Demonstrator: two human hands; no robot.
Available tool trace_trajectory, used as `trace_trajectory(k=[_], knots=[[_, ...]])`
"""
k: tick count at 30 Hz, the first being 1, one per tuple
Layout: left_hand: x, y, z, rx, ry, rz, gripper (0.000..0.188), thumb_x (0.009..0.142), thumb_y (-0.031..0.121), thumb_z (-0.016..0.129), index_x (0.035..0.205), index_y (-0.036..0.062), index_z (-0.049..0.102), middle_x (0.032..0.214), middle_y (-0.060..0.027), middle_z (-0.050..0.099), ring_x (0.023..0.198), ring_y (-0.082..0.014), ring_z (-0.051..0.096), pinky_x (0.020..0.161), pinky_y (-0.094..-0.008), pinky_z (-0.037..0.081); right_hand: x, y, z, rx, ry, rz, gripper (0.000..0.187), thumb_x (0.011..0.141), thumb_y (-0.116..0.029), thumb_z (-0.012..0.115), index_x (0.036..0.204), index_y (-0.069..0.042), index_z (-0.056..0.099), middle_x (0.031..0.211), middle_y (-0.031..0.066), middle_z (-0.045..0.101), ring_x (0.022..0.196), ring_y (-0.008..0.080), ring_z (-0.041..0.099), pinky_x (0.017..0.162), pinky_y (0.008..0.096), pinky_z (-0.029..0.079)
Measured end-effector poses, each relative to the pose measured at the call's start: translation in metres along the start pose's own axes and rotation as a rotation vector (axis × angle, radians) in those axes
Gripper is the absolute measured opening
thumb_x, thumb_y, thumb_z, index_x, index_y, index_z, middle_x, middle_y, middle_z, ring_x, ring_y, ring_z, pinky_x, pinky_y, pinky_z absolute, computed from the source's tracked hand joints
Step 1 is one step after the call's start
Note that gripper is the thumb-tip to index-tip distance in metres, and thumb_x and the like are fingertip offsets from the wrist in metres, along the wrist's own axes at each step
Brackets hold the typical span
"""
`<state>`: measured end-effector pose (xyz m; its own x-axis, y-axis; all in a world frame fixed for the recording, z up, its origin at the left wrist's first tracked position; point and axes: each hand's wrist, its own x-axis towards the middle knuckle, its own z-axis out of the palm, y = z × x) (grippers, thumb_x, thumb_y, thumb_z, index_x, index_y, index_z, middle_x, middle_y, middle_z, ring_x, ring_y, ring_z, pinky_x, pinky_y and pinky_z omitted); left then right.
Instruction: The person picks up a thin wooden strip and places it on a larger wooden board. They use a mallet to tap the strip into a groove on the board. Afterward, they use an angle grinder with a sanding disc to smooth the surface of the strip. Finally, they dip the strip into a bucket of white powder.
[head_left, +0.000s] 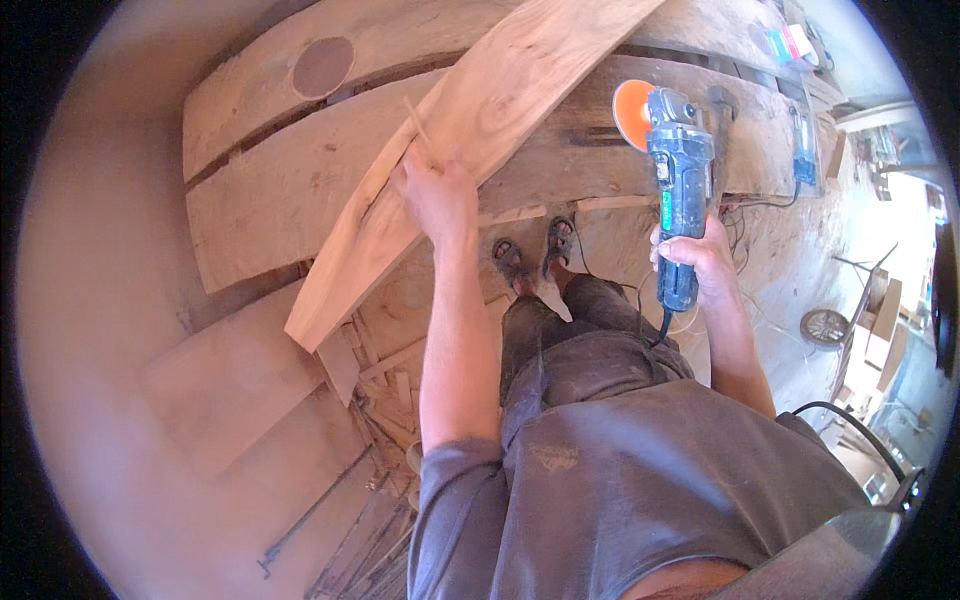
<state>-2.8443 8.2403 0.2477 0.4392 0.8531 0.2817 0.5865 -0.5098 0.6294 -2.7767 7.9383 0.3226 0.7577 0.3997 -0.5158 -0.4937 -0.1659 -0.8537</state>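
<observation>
plank (pixel 470 130), long and pale, is lying tilted across the scene, running from upper right down to lower left, its lower end (pixel 310 320) hanging over the floor. it is crossing over the wide slabs (pixel 290 190) stacked below it, which are sitting roughly level, with dark gaps between them. one slab is showing a round dark knot (pixel 323 66) near its top left.

left hand (pixel 437 195) is pressing flat on the plank's near edge, fingers spread wide, not wrapped around anything. a thin wooden stick (pixel 418 128) is poking up just beside the fingertips; cannot tell whether the hand is pinching it.

right hand (pixel 700 262) is closing tight around the grip of a blue angle grinder (pixel 680 175), held clear of the plank and to its right. the grinder's orange sanding disc (pixel 632 112) is facing up and left, hanging over the far slab, not touching the plank. its black cable (pixel 662 325) is dropping from the tail of the tool beside the person's leg.

sandalled feet (pixel 535 255) are standing on a dusty floor (pixel 120 350) between the two arms, just below the slab edge. offcuts and thin sticks (pixel 390 390) are lying on the floor near the left leg, and dark metal rods (pixel 310 515) are lying further down left. a small wheel (pixel 825 327) is sitting on the ground well off to the right.
</observation>
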Motion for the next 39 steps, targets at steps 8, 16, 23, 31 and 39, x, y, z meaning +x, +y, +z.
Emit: trace_trajectory(k=[8, 16, 23, 31, 39], knots=[[0.028, -0.046, 0.01, 0.016, -0.384, -0.01, 0.024, 0.086, 0.016, 0.072, 0.102, -0.0017, 0.071, 0.082, -0.0181, 0.073, 0.076, -0.0338, 0.069, 0.065, -0.0419, 0.052, -0.008, 0.003, 0.013, 0.079, -0.031, 0.044, 0.039, 0.069, -0.009, 0.074, 0.103, 0.003, 0.061, 0.085, 0.0121, 0.068, 0.069, 0.0217, 0.068, 0.066, 0.0357, 0.057], [-0.029, -0.006, -0.037, -0.871, -0.661, -0.468, 0.01, 0.094, 0.007, 0.062, 0.086, 0.0021, 0.062, 0.074, 0.0014, 0.057, 0.068, -0.0082, 0.051, 0.062, -0.0256, 0.043, -0.005, 0.02, 0.01, 0.443, -0.116, -0.072, 0.036, 0.074, -0.014, 0.074, 0.103, 0.005, 0.062, 0.089, 0.0155, 0.069, 0.074, 0.0259, 0.068, 0.069, 0.0403, 0.059], [-0.093, 0.083, -0.062, -0.81, -0.842, 0.433, 0.007, 0.089, -0.005, 0.061, 0.09, 0.001, 0.058, 0.109, -0.0135, 0.064, 0.097, -0.0273, 0.06, 0.087, -0.0379, 0.049, 0.012, 0.047, 0.025, 0.606, -0.096, -0.064, 0.037, 0.077, -0.013, 0.067, 0.109, 0.004, 0.062, 0.093, 0.0158, 0.07, 0.075, 0.0228, 0.07, 0.072, 0.0346, 0.059], [-0.116, 0.17, -0.013, -0.589, -0.777, 0.801, 0.004, 0.09, -0.005, 0.056, 0.087, -0.0045, 0.054, 0.14, -0.0301, 0.056, 0.12, -0.0462, 0.057, 0.103, -0.0505, 0.045, -0.008, 0.026, -0.007, 0.699, 0.001, -0.045, 0.041, 0.073, -0.004, 0.067, 0.113, 0.001, 0.061, 0.098, 0.0077, 0.068, 0.087, 0.0162, 0.067, 0.076, 0.0297, 0.054], [-0.184, 0.252, 0.047, -0.573, -0.878, 0.678, 0.028, 0.096, -0.001, 0.053, 0.12, -0.0086, 0.064, 0.134, -0.0251, 0.062, 0.113, -0.0338, 0.062, 0.101, -0.0422, 0.046, 0.006, 0.031, -0.13, 0.576, 0.111, -0.022, 0.036, 0.069, -0.01, 0.073, 0.104, -0.001, 0.066, 0.095, 0.0056, 0.068, 0.081, 0.0139, 0.064, 0.073, 0.0284, 0.05]])
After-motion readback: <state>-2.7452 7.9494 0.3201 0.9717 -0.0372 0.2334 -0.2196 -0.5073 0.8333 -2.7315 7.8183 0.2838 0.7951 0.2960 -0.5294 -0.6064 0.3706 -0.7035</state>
